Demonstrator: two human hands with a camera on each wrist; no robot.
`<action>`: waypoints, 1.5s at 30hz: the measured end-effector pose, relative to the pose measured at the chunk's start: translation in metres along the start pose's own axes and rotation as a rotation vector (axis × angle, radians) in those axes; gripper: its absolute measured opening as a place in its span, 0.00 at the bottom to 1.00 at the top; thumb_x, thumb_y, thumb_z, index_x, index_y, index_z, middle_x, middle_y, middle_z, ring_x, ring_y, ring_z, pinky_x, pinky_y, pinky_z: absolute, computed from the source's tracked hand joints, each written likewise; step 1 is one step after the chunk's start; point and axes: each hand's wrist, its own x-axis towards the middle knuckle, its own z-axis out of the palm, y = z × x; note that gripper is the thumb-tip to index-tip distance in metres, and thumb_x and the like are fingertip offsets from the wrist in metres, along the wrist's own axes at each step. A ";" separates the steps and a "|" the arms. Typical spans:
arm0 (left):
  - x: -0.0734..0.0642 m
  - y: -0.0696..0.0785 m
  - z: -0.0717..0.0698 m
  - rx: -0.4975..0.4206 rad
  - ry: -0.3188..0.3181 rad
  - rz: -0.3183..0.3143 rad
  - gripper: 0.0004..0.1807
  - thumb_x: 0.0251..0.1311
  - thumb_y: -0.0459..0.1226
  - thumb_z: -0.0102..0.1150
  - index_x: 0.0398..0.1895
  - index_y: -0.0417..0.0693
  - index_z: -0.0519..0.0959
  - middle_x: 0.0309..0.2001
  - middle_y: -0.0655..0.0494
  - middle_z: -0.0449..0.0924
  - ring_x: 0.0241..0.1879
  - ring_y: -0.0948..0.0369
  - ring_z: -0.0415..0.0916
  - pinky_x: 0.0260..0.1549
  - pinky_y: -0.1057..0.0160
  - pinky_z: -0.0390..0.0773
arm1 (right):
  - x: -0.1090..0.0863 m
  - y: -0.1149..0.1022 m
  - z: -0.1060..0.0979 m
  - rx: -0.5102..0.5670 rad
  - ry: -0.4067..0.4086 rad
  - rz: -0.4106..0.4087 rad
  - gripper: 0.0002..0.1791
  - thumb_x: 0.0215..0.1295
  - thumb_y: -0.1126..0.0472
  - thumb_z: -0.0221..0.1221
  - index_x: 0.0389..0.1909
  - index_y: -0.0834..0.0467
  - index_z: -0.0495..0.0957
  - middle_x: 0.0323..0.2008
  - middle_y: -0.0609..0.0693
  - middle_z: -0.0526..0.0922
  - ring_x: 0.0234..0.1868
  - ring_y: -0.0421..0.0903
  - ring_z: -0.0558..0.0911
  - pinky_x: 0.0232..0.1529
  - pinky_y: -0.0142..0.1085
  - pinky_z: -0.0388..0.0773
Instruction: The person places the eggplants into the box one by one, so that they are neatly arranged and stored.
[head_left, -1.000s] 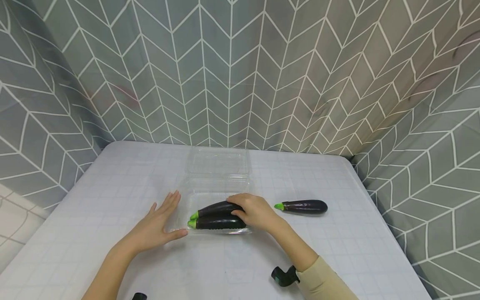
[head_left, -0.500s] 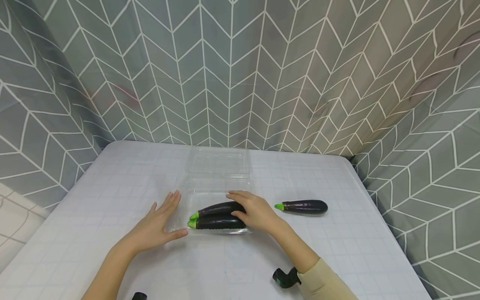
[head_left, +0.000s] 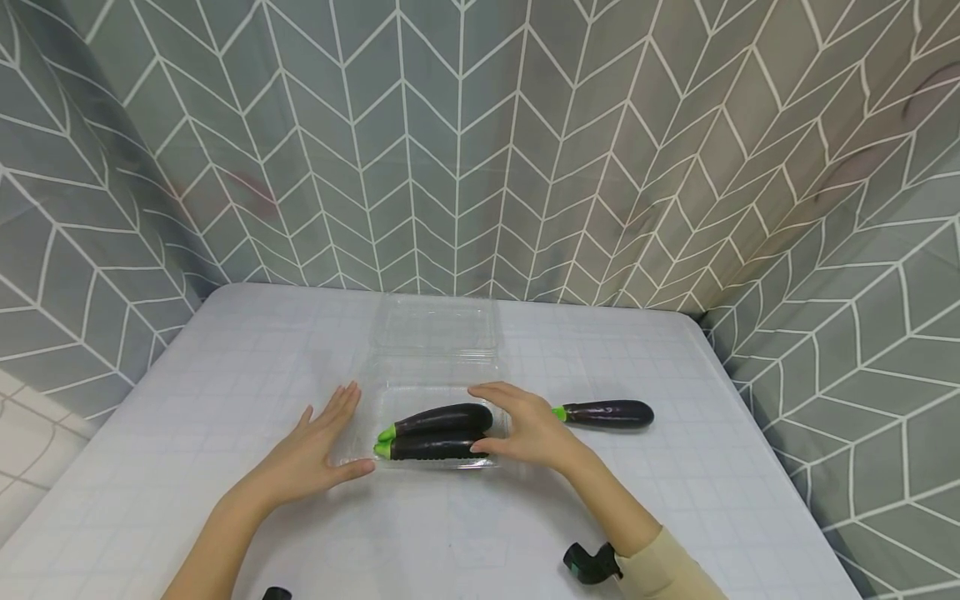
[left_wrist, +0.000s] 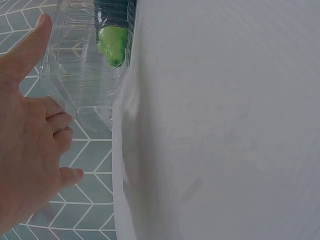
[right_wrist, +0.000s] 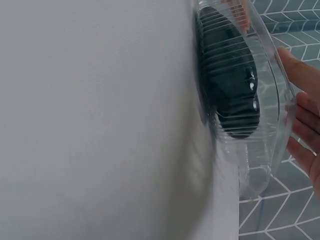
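Two dark eggplants, the farther one (head_left: 450,417) and the nearer one (head_left: 431,447), lie side by side inside a clear plastic clamshell box (head_left: 393,393), green stems to the left. My left hand (head_left: 313,457) is at the box's left side with fingers spread, holding nothing. Around the box's right end is my right hand (head_left: 531,429), fingers and thumb parted, its thumb close to the nearer eggplant's end. In the right wrist view the fingers (right_wrist: 300,70) are by the clear wall (right_wrist: 274,75); whether they touch it I cannot tell.
A third eggplant (head_left: 611,414) lies on the white tabletop (head_left: 637,500), right of the box. The box's lid (head_left: 437,325) is folded back toward the patterned curtain (head_left: 420,150). A black device (head_left: 588,564) is at the right wrist.
My right hand has let go of the eggplants and drawn back slightly to the right, its fingers spreading. The eggplants stay in the box. My left hand stays where it was.
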 end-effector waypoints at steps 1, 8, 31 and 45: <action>0.000 0.000 0.000 0.001 0.000 -0.001 0.57 0.53 0.58 0.64 0.74 0.34 0.48 0.75 0.40 0.45 0.73 0.42 0.43 0.64 0.31 0.44 | -0.001 0.001 -0.001 0.009 0.009 -0.003 0.40 0.48 0.46 0.73 0.64 0.52 0.73 0.61 0.45 0.75 0.62 0.44 0.73 0.58 0.44 0.74; 0.000 0.000 0.001 -0.012 0.000 -0.004 0.57 0.53 0.58 0.65 0.74 0.34 0.48 0.75 0.41 0.45 0.73 0.42 0.42 0.64 0.31 0.43 | -0.009 0.003 -0.009 0.023 0.057 -0.021 0.39 0.44 0.50 0.76 0.61 0.52 0.76 0.59 0.45 0.77 0.60 0.44 0.75 0.58 0.43 0.74; -0.001 0.001 -0.001 -0.018 -0.015 -0.013 0.58 0.53 0.60 0.63 0.75 0.35 0.47 0.75 0.41 0.44 0.73 0.43 0.41 0.65 0.32 0.42 | -0.050 0.033 -0.059 -0.036 0.177 0.106 0.36 0.42 0.49 0.77 0.56 0.50 0.79 0.55 0.45 0.80 0.59 0.48 0.76 0.56 0.48 0.75; -0.001 0.001 -0.002 -0.023 -0.012 -0.008 0.58 0.52 0.60 0.63 0.74 0.35 0.48 0.75 0.40 0.45 0.73 0.42 0.42 0.64 0.32 0.42 | -0.069 0.052 -0.074 -0.069 0.214 0.129 0.36 0.39 0.52 0.78 0.56 0.50 0.79 0.54 0.47 0.80 0.57 0.50 0.77 0.55 0.50 0.75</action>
